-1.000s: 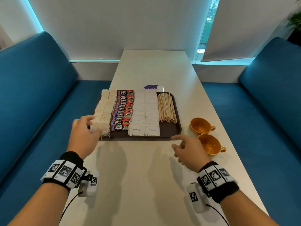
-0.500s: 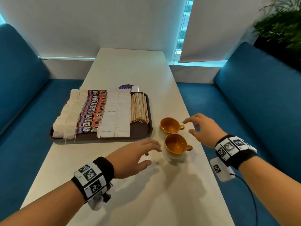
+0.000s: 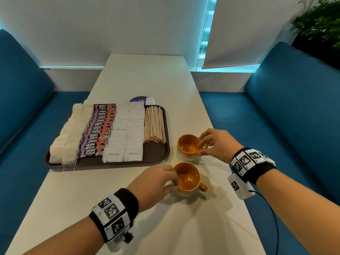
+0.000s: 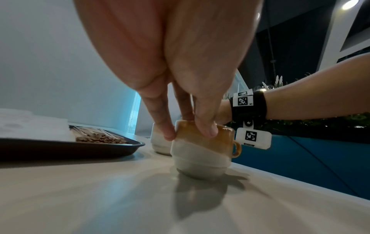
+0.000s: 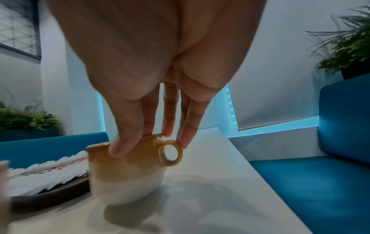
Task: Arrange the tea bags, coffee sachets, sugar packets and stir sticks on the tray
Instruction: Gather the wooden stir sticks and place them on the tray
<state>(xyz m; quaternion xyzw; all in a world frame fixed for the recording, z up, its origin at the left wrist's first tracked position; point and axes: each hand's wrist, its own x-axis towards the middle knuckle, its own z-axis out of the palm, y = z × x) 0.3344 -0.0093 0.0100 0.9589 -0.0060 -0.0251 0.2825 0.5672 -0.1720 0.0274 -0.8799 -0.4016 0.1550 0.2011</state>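
Your left hand (image 3: 154,183) pinches the near cup's (image 3: 187,178) rim; your right hand (image 3: 217,144) pinches the far cup (image 3: 187,147) at its handle. At ten o'clock the tray (image 3: 156,151) holds tea bags (image 3: 68,137), "KOPI JUAN" sachets (image 3: 97,129), "white sugar" packets (image 3: 127,133), sticks (image 3: 154,126).

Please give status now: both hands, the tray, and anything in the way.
Left hand grips near cup rim; right hand grips far cup. Tray full, rows tidy. Nothing blocking.
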